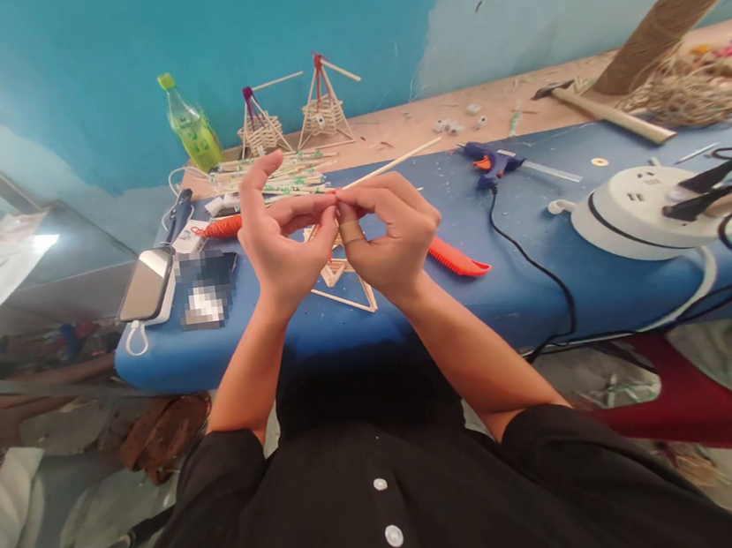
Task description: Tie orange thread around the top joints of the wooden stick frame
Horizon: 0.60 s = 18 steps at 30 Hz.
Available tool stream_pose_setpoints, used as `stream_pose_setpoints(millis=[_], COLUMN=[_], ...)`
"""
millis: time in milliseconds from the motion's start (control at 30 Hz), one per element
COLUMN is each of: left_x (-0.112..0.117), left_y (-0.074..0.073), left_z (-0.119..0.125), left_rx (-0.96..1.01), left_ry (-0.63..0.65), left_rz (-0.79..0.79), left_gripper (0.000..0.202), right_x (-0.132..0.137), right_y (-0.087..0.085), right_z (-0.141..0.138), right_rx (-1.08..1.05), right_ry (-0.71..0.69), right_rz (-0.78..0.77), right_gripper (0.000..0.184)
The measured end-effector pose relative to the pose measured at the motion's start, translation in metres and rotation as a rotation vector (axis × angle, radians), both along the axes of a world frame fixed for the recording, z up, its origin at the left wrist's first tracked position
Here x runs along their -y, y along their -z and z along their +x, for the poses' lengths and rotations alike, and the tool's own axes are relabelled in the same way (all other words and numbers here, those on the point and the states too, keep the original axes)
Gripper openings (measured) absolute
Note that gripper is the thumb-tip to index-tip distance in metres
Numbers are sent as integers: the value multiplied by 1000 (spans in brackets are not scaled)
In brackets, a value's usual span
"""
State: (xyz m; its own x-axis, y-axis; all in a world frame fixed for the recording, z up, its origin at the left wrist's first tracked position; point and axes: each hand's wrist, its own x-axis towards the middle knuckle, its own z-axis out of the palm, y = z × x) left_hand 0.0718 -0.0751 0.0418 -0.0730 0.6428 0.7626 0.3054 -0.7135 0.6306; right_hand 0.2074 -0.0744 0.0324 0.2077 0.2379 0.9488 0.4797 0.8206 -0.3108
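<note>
- Where the teal wall ends, one table (413,330), blue-covered, beneath both hands.
- One white power block (627,224), right side, black plugs inserted.
- One hammer (616,112), wooden handle, lying behind the power block.
- One bottle (194,131), yellow-green liquid, upright against the wall.
- Two stick towers, side by side right of the bottle: one purple-topped (261,136), one red-topped (326,119).
- One left hand (280,253), thumb and a finger closed in a pinch on the stick, another finger raised.
- One right hand (394,230), tan band around the thumb, fingers curled and gripping the same stick.
- One stick frame (369,296), on the table below the hands, partly hidden by them.
- One blue glue gun (489,161), right of the hands.
- One phone (146,283), left, cable attached.
- One stick (402,159), slanting up rightward from the joined fingertips.
- One orange-red bit (332,196), between those fingertips; detail too small to tell.
</note>
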Motion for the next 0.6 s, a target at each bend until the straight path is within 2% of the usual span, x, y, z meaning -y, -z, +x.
stream_pose_setpoints(millis=[167,333,433,600], left_x=[1,2,1,-6], left_y=[4,7,10,21], left_z=[3,6,7,7], left_rx=[-57,-36,-52,-86], left_ry=[-23,-108,-127,-178], left_rz=[23,76,146,199], left_gripper=[85,68,58,53], right_x=[9,13,13,12], right_y=[-5,-7,-9,-8], right_z=[0,7,9,11], right_rx=[-37,-50,-45,-35], right_ry=[-83,-247,-268,-270], right_rz=[-169,-318,-344,-406], right_gripper=[14,14,15,15])
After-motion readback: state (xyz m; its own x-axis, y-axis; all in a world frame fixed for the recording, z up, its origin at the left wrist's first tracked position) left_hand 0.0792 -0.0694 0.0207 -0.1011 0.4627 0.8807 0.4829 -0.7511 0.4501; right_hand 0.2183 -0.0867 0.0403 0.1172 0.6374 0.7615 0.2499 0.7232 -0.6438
